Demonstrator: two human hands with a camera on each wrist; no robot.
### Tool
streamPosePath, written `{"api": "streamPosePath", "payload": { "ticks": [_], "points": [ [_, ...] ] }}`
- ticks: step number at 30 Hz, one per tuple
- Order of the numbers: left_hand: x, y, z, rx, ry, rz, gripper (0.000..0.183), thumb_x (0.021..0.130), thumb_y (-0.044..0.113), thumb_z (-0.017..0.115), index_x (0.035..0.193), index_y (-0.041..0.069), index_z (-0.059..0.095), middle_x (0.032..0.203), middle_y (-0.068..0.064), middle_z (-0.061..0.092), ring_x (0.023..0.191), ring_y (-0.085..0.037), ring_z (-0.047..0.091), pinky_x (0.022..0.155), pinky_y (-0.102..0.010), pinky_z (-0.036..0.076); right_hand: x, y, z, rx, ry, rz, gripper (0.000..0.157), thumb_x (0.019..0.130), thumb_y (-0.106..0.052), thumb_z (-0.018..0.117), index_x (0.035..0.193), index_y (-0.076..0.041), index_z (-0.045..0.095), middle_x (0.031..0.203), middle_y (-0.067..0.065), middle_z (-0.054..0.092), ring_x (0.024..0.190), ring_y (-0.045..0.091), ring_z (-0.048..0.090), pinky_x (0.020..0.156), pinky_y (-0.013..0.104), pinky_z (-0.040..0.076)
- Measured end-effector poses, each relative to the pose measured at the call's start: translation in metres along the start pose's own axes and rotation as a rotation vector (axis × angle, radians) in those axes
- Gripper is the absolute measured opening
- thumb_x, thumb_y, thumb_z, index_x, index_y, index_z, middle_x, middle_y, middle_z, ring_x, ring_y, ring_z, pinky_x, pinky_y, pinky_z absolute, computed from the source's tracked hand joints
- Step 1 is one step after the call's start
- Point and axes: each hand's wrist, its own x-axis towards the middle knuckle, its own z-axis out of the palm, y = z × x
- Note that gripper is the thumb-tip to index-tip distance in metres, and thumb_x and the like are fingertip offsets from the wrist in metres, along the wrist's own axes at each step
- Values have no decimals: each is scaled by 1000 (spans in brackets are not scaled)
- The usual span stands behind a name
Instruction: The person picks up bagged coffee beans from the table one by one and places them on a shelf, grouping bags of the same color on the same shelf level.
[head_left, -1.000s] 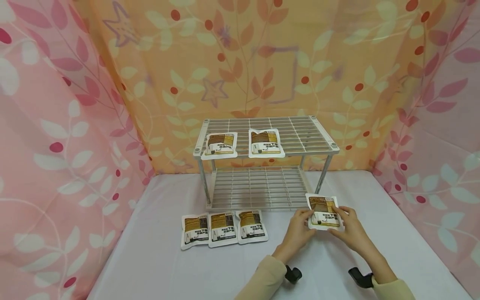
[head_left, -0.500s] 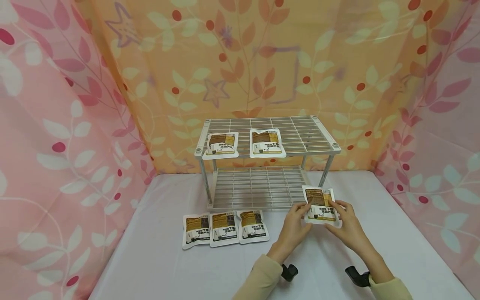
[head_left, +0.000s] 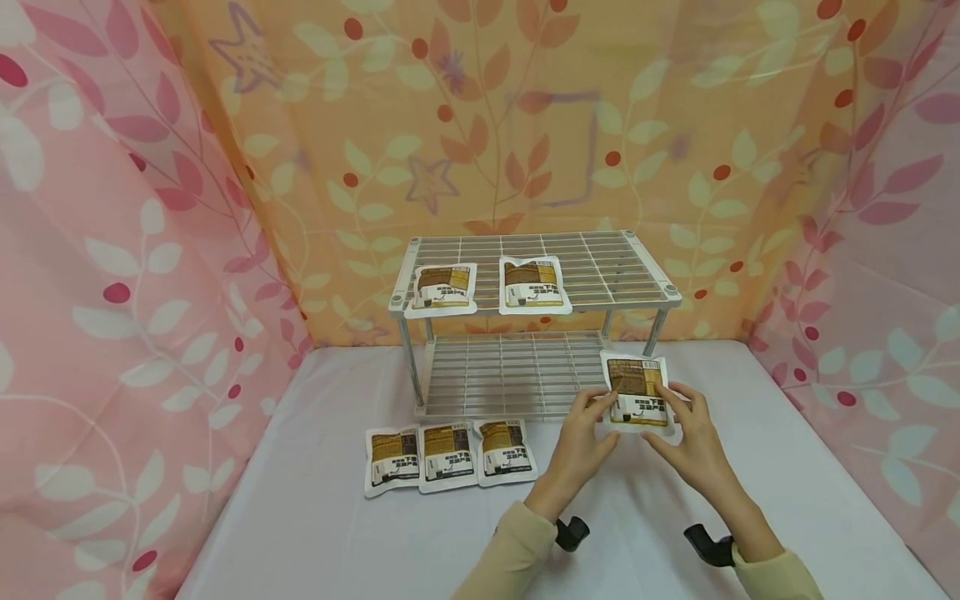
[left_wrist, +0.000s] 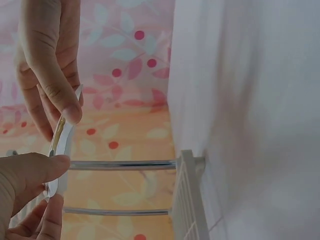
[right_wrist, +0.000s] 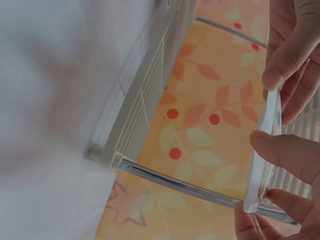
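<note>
A flat white-edged pouch (head_left: 636, 390) with a brown and yellow label is held up near the rack's front right corner in the head view. My left hand (head_left: 579, 440) pinches its left edge, while my right hand (head_left: 696, 435) pinches the right edge. Both wrist views show the pouch (left_wrist: 61, 142) edge-on, thumbs on one face and fingers on the other. Two similar pouches, one at left (head_left: 442, 289) and one near the middle (head_left: 535, 285), lie along the front of the rack's top shelf.
A two-tier wire rack (head_left: 600, 267) stands at the back of the white-covered table (head_left: 300, 517). In front of its lower shelf (head_left: 517, 375), three more pouches (head_left: 448, 457) lie side by side. Patterned curtains (head_left: 487, 125) hang behind and at both sides.
Both hands have raised the held pouch and moved it forward and slightly left, toward the rack's right front leg. The other pouches have stayed in place.
</note>
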Motion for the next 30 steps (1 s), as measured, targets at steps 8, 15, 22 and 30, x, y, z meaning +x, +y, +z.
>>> {"api": "streamPosePath", "payload": {
  "ticks": [8, 15, 22, 30],
  "points": [
    [6, 3, -8, 44, 24, 57, 56, 76, 4, 74, 128, 6, 55, 130, -9, 49, 104, -11, 53, 80, -8, 44, 8, -5, -2, 33, 56, -46, 79, 61, 4, 82, 132, 2, 48, 129, 29, 38, 98, 37, 51, 74, 10, 33],
    [10, 7, -14, 71, 54, 88, 53, 76, 4, 74, 126, 6, 56, 128, -8, 51, 106, -13, 52, 83, -10, 44, 12, -9, -4, 50, 104, -76, 81, 59, 7, 82, 132, 1, 48, 132, 27, 38, 99, 30, 50, 77, 11, 33],
    [13, 11, -18, 79, 65, 107, 56, 76, 2, 73, 128, 7, 55, 130, -7, 48, 109, -13, 51, 85, -10, 43, 15, -13, -6, 51, 127, -95, 84, 59, 7, 81, 134, 0, 46, 134, 26, 37, 100, 30, 49, 83, 4, 29],
    [16, 16, -25, 87, 84, 130, 56, 77, 2, 73, 129, 6, 54, 131, -7, 47, 108, -13, 50, 85, -9, 43, 20, -20, -11, 56, 147, -123, 85, 58, 6, 82, 135, -2, 47, 135, 26, 37, 102, 31, 48, 91, -1, 22]
  ]
}}
